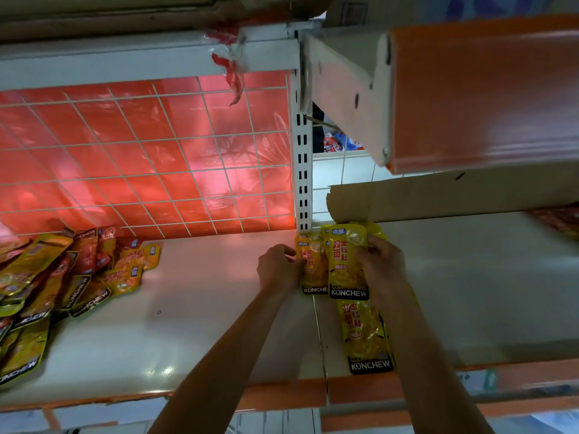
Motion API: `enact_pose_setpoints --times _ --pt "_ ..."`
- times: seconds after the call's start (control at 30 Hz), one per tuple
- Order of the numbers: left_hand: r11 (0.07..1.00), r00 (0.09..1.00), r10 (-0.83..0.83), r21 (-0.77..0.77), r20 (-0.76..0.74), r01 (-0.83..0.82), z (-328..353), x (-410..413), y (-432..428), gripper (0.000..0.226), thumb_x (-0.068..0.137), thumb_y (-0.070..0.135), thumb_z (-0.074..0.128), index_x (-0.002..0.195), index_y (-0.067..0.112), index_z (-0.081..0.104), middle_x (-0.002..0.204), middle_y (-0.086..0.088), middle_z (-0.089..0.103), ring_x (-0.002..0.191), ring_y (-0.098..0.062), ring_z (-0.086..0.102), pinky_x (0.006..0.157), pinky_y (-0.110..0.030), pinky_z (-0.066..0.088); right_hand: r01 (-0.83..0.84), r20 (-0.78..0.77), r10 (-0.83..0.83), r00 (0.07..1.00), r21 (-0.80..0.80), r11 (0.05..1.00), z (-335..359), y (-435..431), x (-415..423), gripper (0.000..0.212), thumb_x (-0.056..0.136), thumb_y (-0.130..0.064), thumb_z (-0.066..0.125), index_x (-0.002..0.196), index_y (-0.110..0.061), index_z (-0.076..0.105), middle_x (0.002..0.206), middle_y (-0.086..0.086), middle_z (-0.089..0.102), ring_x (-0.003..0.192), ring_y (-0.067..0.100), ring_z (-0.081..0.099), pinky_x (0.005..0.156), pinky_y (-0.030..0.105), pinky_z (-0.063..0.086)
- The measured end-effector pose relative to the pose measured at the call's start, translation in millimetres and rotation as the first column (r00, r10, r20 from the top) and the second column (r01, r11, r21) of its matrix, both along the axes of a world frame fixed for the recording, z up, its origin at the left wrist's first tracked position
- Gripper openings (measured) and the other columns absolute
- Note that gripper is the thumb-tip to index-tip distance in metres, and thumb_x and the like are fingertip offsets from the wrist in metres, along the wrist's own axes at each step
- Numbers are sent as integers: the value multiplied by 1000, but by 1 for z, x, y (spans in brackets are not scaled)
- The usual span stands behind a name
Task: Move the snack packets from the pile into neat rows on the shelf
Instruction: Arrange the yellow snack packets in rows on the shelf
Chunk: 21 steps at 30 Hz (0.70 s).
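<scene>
A pile of yellow and red snack packets (56, 277) lies at the left end of the white shelf (194, 324). At the back of the shelf, by the upright post, my left hand (279, 266) pinches the left edge of a yellow packet (311, 270). My right hand (380, 261) grips the right side of a second yellow packet (346, 264) that overlaps the first. A third yellow packet (365, 336) lies flat in front of them, partly under my right forearm, near the shelf's orange front edge.
A red-backed wire grid (141, 158) closes the back of the left bay. A slotted white post (303, 170) divides the bays. A cardboard sheet (438, 198) and an orange-edged upper shelf (485, 95) overhang the right bay. More packets (560, 219) show at far right.
</scene>
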<state>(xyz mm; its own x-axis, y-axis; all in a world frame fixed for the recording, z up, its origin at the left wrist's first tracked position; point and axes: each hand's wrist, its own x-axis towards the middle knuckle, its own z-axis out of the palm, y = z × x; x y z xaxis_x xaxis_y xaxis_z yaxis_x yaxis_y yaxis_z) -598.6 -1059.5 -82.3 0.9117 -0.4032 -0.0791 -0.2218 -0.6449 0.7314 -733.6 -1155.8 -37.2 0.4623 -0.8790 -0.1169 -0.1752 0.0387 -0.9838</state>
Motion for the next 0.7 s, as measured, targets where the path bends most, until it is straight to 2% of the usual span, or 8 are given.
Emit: enact_pose_setpoints --times 0.1,0.17,0.23,0.3,0.37,0.43,0.53,0.7 --pt "999 989 -14 42 148 7 6 -7 3 32 87 39 66 112 19 64 107 1 66 99 -17 61 78 -25 40 -34 -18 33 999 -46 998 1 4 3 19 81 -8 58 74 -23 68 85 23 67 67 32 61 69 60 54" --pt "998 974 -14 -61 227 29 11 -12 4 29 92 41 58 108 19 66 103 1 66 94 -15 61 75 -24 38 -51 -25 49 998 -77 996 3 6 5 17 82 -9 59 77 -23 67 83 20 68 70 29 61 71 55 55" --pt "965 993 -59 -247 100 82 16 -18 5 28 95 41 53 102 19 68 94 3 71 86 -13 64 74 -25 44 -71 -25 69 997 -93 993 5 10 8 23 84 -8 59 75 -29 65 76 10 67 69 26 61 68 44 55" --pt "909 983 -152 -404 -102 99 19 -25 7 23 92 39 60 106 22 67 89 2 73 81 -13 69 78 -33 55 -112 -36 108 994 -135 985 5 14 10 26 86 -6 57 73 -28 61 67 2 59 61 18 53 59 34 45" --pt "878 965 -220 -461 -144 132 18 -29 11 27 86 29 69 113 24 65 86 -1 74 78 -15 71 77 -36 58 -173 -101 153 983 -234 957 3 17 13 16 86 -7 55 78 -19 61 63 0 55 57 15 49 56 31 39" --pt "853 959 -225 -510 -171 109 17 -29 17 28 85 20 71 111 25 65 84 -3 74 76 -18 72 76 -37 58 -243 -222 173 960 -343 907 2 21 12 13 88 -10 55 96 -15 64 83 1 66 76 19 60 66 31 42" --pt "870 968 -150 -491 -202 32 14 -23 28 23 85 17 70 103 31 63 81 0 74 75 -16 72 77 -39 59 -287 -352 110 929 -504 815 -2 21 9 40 91 -10 55 130 -11 55 122 6 62 116 24 54 91 29 40" --pt "935 972 -96 -354 -214 14 10 -25 40 27 84 18 72 110 19 65 83 2 73 71 -11 71 72 -32 58 -320 -421 52 906 -599 734 -11 22 6 40 90 -11 57 129 -6 55 125 13 59 122 30 47 100 38 37"
